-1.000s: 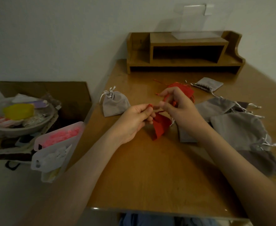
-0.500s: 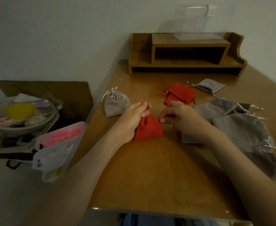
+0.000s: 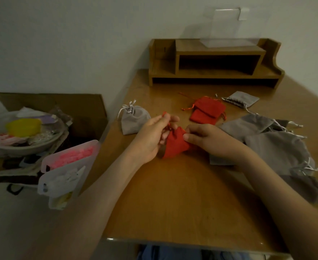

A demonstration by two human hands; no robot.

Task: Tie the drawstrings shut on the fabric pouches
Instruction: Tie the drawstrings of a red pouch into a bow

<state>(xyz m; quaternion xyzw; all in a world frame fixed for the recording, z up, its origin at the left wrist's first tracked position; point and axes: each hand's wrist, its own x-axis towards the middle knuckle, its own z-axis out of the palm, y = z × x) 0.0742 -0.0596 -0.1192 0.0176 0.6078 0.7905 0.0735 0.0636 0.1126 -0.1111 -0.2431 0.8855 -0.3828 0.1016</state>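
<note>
The red pouch (image 3: 175, 147) under work is sitting on the tabletop (image 3: 173, 199), a little left of centre and about midway between the near and far edges. Its base is resting on the wood, leaving both hands free for the closure. The left hand (image 3: 148, 137) is pinching the red drawstring (image 3: 164, 115) between thumb and curled fingers and is holding it up and away from the pouch mouth, apparently to draw the neck closed. The right hand (image 3: 212, 142) is gripping the gathered fabric at the pouch's right side with thumb and fingertips, judged to be bracing it against that pull. Whether a knot is forming cannot be told, as the neck is hiding between the hands. One tied grey pouch (image 3: 135, 121) is standing near the left edge, evidently set apart as finished. Two flat red pouches (image 3: 207, 112) are lying stacked beyond the hands toward the far edge, cords trailing loose. A heap of untied grey pouches (image 3: 274, 147) is spreading along the right edge, close to the right hand and presumably awaiting the same treatment. A wooden desk organiser (image 3: 216, 62) is occupying the far edge, and a cardboard box (image 3: 90, 107) of oddments is standing off the left edge.
</note>
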